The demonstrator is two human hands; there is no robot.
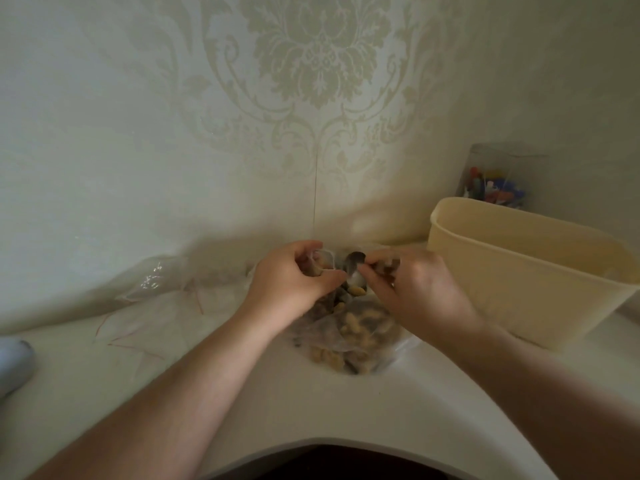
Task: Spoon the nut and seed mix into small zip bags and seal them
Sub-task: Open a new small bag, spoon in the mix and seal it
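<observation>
Both hands (349, 282) pinch zip bag (349, 337) mouth | mouth faces wall, upward

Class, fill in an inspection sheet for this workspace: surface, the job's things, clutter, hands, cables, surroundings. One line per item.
Surface: pale curved counter, against the wall.
Job's things: large clear bag of nut mix lying on the counter; metal spoon at its mouth; small zip bag at the left hand; pile of empty clear bags to the left.
Clutter: cream tub; clear jar of coloured items; pale blue object at the left edge.
Hands: left hand grips the small bag; right hand holds the spoon.
Cables: nothing seen.
Surroundings: patterned wallpaper.
</observation>
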